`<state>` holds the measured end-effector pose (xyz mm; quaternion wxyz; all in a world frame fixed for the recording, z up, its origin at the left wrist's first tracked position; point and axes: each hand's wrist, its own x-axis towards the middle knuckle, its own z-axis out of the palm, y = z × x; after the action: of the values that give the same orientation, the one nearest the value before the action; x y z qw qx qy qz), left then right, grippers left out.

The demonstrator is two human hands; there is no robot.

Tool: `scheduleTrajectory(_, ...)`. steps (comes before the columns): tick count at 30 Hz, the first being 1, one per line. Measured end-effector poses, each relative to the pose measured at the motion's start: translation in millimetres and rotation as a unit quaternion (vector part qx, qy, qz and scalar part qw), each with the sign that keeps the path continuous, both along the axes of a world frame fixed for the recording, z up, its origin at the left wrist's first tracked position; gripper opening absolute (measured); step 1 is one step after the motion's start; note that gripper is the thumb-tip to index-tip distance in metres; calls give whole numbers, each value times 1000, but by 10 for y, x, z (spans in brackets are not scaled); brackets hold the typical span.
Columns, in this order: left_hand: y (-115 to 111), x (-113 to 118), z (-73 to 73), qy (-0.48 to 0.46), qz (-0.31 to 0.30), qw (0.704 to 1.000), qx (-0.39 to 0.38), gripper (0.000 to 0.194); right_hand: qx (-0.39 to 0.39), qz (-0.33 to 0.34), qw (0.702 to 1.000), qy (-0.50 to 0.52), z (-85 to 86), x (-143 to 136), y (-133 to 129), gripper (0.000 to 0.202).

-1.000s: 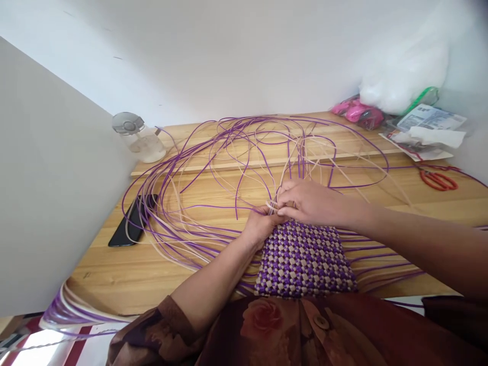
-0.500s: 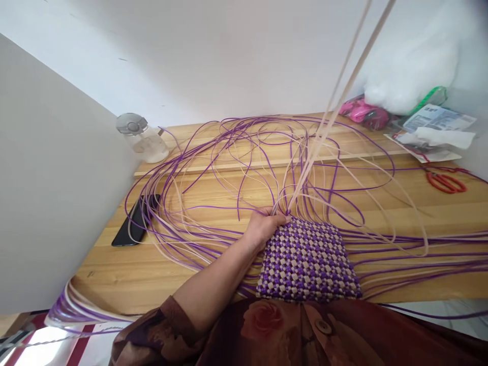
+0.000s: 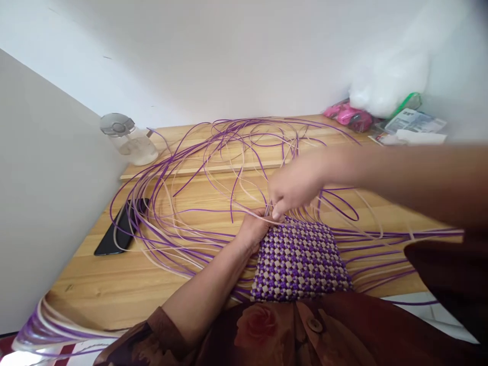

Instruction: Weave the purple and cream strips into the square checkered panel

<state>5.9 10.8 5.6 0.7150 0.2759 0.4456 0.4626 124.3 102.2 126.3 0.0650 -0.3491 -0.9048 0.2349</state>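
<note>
A woven panel (image 3: 299,259) of purple and beige plastic strands lies at the table's front edge, against my shirt. My left hand (image 3: 254,227) is closed on its upper left corner, where strands come out of the weave. Right beside it, my right hand (image 3: 293,188) is closed with the fingertips at the same corner, on a beige strand (image 3: 253,210) that runs across my left fingers. Loose purple and beige strands (image 3: 171,152) fan out from the panel to the left, back and right. My right forearm hides part of those at the back right.
On the left lie a black phone (image 3: 121,229), under some strands, and a clear bottle (image 3: 129,140) with a grey lid. Along the back right are a pink bundle (image 3: 348,116), a white plastic bag (image 3: 389,84) and papers (image 3: 414,124). A wall closes off the table's back.
My right hand has come in from the right to the panel's corner. The beige strands that stretched up out of view are down now. My left hand keeps its hold.
</note>
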Motion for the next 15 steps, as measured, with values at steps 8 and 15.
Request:
scheduleTrajectory(8,8,-12,-5,1,4,1000,29,17,-2,137,971,-195,3,-32,-115,16)
scheduleTrajectory(15,8,-31,-59,22,-4,1000,20,20,-51,176,962,-202,37,74,-76,27)
